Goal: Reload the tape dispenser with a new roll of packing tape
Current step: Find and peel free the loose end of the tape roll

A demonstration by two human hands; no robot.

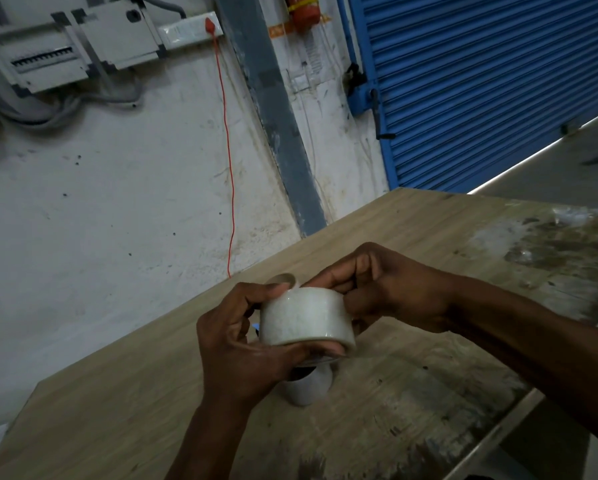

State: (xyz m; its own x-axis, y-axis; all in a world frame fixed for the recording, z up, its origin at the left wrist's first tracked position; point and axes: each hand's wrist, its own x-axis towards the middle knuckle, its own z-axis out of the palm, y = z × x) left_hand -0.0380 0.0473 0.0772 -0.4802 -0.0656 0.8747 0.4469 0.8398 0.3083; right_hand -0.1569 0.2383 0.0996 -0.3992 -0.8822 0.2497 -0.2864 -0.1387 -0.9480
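Observation:
A roll of clear packing tape is held above the wooden table, its broad outer face toward me. My left hand grips it from the left, thumb on top and fingers under the lower edge. My right hand holds the roll's right side, its fingers curled over the top edge. Under the roll, partly hidden by my left hand, a second whitish roll-shaped thing rests on the table. An empty cardboard core peeks out behind the roll. I cannot make out the dispenser itself.
The table's right half is worn and smeared with tape residue. Behind it are a white wall with an orange cable, electrical boxes at top left and a blue roller shutter at top right.

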